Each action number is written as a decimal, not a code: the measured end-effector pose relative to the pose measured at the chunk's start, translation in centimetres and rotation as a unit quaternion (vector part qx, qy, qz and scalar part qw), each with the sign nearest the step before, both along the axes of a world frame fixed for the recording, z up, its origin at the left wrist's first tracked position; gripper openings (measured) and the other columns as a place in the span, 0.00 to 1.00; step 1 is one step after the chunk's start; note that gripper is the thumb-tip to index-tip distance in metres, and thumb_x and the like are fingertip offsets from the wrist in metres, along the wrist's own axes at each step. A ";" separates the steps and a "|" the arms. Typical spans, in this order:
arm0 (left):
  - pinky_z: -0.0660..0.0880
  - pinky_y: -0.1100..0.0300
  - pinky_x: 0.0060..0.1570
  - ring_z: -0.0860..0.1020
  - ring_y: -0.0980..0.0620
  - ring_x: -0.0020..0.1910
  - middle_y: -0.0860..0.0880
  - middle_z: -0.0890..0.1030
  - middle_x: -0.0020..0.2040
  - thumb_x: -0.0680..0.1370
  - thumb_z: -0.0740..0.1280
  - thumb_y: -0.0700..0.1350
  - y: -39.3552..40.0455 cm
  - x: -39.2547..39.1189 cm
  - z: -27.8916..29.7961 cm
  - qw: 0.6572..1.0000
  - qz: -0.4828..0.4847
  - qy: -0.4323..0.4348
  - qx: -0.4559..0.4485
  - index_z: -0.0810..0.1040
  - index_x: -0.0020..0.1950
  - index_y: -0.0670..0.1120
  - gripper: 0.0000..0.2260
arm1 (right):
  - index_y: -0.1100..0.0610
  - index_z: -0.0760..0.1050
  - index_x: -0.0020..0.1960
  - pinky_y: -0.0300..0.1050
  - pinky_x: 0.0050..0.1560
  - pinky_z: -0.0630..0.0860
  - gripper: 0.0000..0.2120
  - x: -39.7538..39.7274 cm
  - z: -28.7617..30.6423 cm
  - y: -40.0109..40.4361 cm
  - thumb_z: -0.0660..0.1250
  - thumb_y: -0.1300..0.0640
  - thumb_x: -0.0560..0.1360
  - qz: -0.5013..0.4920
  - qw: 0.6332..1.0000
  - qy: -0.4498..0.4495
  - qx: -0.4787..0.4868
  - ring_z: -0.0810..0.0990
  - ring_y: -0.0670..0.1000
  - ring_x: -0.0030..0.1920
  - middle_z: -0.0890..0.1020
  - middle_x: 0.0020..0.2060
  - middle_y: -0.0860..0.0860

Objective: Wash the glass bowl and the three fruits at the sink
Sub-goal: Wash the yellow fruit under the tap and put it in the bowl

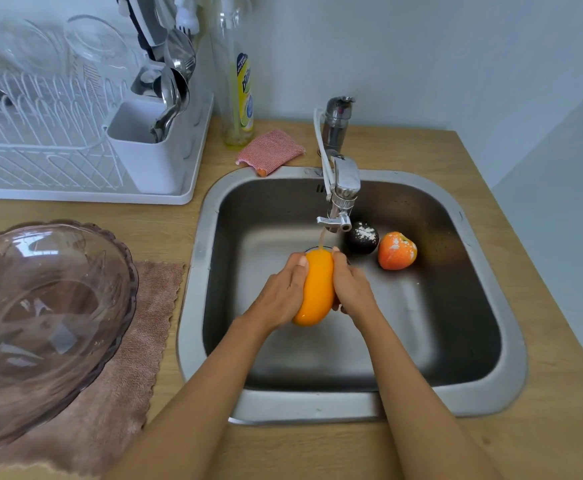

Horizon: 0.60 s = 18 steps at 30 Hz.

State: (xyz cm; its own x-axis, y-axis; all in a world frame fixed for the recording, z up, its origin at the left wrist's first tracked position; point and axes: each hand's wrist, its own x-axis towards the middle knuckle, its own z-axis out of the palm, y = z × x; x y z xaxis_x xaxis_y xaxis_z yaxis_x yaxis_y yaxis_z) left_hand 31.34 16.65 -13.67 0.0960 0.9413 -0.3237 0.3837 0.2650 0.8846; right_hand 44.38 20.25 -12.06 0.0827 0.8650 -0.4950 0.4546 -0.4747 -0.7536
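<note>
mango under the tap, two fruits waiting at the back of the basin

a person holds an orange-yellow mango [316, 289] over the middle of the steel sink [484, 393], its far tip directly under the thin stream falling from the faucet [343, 188]. the left hand [279, 296] wraps the fruit's left flank with curled fingers, the thumb lying along the top; the right hand [352, 287] clasps the right flank the same way, so the mango is gripped between both palms. behind the hands, near the basin's back wall, a dark round fruit [362, 238] dusted with white powder sits just beside an orange fruit [396, 251] that is also flecked white (the two look close to touching, though contact cannot be confirmed). the basin floor to the right of and in front of the hands lies bare. left of the sink, on the wooden counter [542, 445], the glass bowl [47, 323] rests tilted on a pink cloth [134, 368], the cloth's edge stopping just short of the sink rim. a white dish rack [75, 154] stands behind the bowl, with a bottle of dish soap [239, 98] and a pink mesh sponge [271, 152] at the sink's back-left corner, the sponge overlapping the rim.
</note>
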 end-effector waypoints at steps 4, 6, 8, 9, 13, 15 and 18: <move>0.74 0.55 0.51 0.73 0.49 0.54 0.45 0.69 0.67 0.82 0.48 0.58 -0.6 0.0 0.3 0.998 -0.003 0.060 0.018 0.57 0.72 0.54 0.19 | 0.56 0.72 0.50 0.41 0.32 0.68 0.29 -0.2 0.8 -1.2 0.41 0.36 0.80 0.046 0.998 -0.028 -0.035 0.75 0.50 0.32 0.77 0.36 0.56; 0.74 0.55 0.51 0.73 0.49 0.54 0.45 0.70 0.67 0.82 0.49 0.58 -1.1 -0.2 0.3 0.997 0.008 0.078 0.011 0.58 0.71 0.53 0.20 | 0.56 0.71 0.44 0.41 0.32 0.69 0.30 -0.2 0.9 -2.0 0.40 0.36 0.80 0.065 0.997 -0.005 -0.044 0.74 0.50 0.31 0.76 0.33 0.55; 0.74 0.53 0.52 0.74 0.48 0.54 0.45 0.71 0.67 0.82 0.48 0.59 -1.5 -0.4 0.3 0.995 0.021 0.101 0.001 0.59 0.71 0.52 0.20 | 0.55 0.72 0.47 0.41 0.33 0.71 0.28 0.0 1.1 -2.9 0.41 0.37 0.80 0.087 0.995 0.021 -0.045 0.76 0.49 0.34 0.77 0.35 0.55; 0.74 0.53 0.53 0.75 0.47 0.55 0.45 0.72 0.67 0.82 0.48 0.59 -1.7 -0.6 0.3 0.994 0.026 0.108 -0.002 0.59 0.71 0.52 0.20 | 0.54 0.72 0.52 0.41 0.34 0.73 0.27 0.0 1.2 -3.3 0.42 0.37 0.80 0.093 0.994 0.035 -0.042 0.78 0.49 0.37 0.78 0.39 0.54; 0.75 0.49 0.56 0.75 0.44 0.58 0.44 0.72 0.67 0.82 0.47 0.60 -2.8 -1.0 0.5 0.994 0.030 0.099 -0.028 0.60 0.70 0.52 0.20 | 0.50 0.65 0.66 0.42 0.43 0.77 0.18 0.3 1.1 -5.4 0.51 0.42 0.82 0.089 0.993 0.074 -0.031 0.79 0.48 0.45 0.77 0.53 0.52; 0.75 0.47 0.58 0.75 0.43 0.59 0.44 0.71 0.67 0.82 0.46 0.60 -3.5 -1.1 0.7 0.995 0.031 0.086 -0.036 0.61 0.69 0.53 0.20 | 0.51 0.65 0.66 0.42 0.45 0.77 0.17 0.4 1.2 -6.3 0.54 0.44 0.81 0.076 0.993 0.085 -0.027 0.80 0.49 0.47 0.77 0.54 0.52; 0.73 0.45 0.62 0.75 0.43 0.60 0.43 0.72 0.67 0.82 0.45 0.58 -4.2 -1.2 1.1 0.995 0.054 0.070 -0.046 0.63 0.69 0.51 0.20 | 0.51 0.67 0.63 0.43 0.48 0.77 0.14 0.3 1.6 -7.3 0.56 0.45 0.81 0.071 0.993 0.096 -0.026 0.80 0.51 0.49 0.78 0.52 0.53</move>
